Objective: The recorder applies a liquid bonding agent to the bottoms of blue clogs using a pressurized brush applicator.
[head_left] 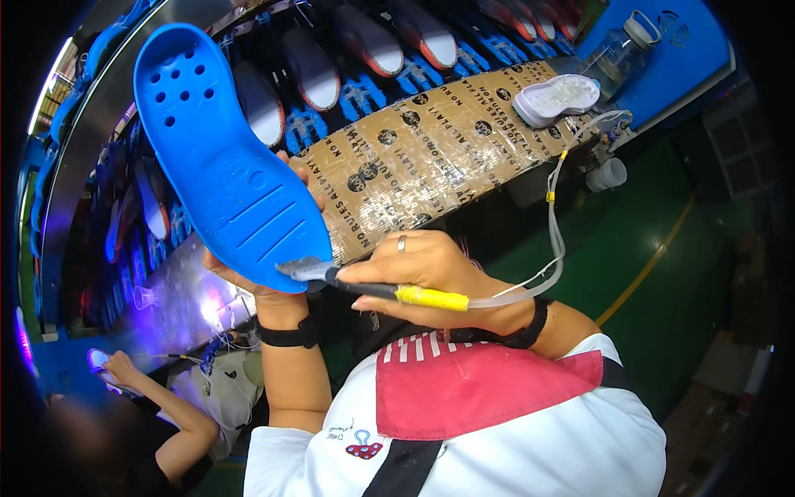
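Note:
My left hand (280, 301) holds a large blue shoe sole (232, 157) from beneath, with fingertips showing along both its edges. Round holes pierce the sole's far end, and slots cross its near end. In my right hand (422, 261), a brush (364, 287) with a black handle and yellow tape is gripped between thumb and fingers. Its pale bristles touch the sole's near end. A clear tube (556, 240) runs from the back of the brush handle up to the bench's right end.
Printed cardboard (431, 157) covers the bench, with a white sole (559, 98) and a clear jug (619, 54) at its right end. A white cup (609, 175) hangs there. Shoe uppers (310, 66) line racks behind. Another person's hand (124, 370) works at lower left.

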{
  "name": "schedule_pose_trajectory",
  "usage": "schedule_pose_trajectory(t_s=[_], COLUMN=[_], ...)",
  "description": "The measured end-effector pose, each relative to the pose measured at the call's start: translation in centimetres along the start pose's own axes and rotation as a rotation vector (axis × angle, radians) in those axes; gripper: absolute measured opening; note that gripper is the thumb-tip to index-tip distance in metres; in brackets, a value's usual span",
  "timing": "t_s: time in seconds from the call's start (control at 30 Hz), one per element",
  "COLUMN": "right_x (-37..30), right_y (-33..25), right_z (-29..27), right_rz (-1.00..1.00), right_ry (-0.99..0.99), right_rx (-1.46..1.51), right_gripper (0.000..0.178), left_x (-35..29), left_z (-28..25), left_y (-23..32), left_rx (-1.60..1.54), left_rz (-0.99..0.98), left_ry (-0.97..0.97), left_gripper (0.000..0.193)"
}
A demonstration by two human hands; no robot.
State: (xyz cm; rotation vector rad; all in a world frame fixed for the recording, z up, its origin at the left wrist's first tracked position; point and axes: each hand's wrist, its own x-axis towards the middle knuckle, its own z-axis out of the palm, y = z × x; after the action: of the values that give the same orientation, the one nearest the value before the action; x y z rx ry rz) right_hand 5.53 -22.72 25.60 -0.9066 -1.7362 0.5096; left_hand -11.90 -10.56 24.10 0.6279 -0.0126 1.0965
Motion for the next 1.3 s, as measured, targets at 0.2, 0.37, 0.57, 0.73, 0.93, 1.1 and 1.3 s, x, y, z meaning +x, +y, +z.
schedule_pose_trajectory(t_s=[0.2, 0.37, 0.57, 0.73, 0.93, 1.1, 1.3], right_x=[0.4, -0.1, -0.9, -0.5, -1.0, -0.1, -0.5], right_y=[-0.9, 0.0, 0.2, 0.1, 0.3, -0.1, 0.1], right_z=[0.0, -0.5, -1.6, -0.8, -1.3, -0.7, -0.6], right_rz=[-0.068, -0.069, -0.016, -0.115, -0.155, -0.165, -0.176], right_ry=[-0.159, -0.016, -0.24, -0.049, -0.277, -0.077, -0.291], right_rx=[0.24, -0.002, 0.12, 0.059, -0.019, -0.021, -0.036], right_gripper=[0.033, 0.033, 0.025, 0.026, 0.018, 0.018, 0.023], left_x=[-0.3, -0.6, -0.7, -0.7, -0.7, -0.2, 0.4], left_z=[-0.2, 0.6, 0.2, -0.1, -2.1, -2.2, 0.8], left_y=[0.7, 1.4, 2.0, 1.7, 2.0, 1.0, 0.6], left_rx=[-0.009, 0.086, 0.199, 0.226, 0.252, 0.123, 0.199], left_rz=[-0.065, -0.051, -0.157, -0.325, -0.355, -0.505, -0.7], left_ry=[-0.106, 0.024, -0.012, 0.036, 0.278, 0.135, 0.316], left_gripper=[0.114, 0.116, 0.126, 0.128, 0.102, 0.062, 0.054])
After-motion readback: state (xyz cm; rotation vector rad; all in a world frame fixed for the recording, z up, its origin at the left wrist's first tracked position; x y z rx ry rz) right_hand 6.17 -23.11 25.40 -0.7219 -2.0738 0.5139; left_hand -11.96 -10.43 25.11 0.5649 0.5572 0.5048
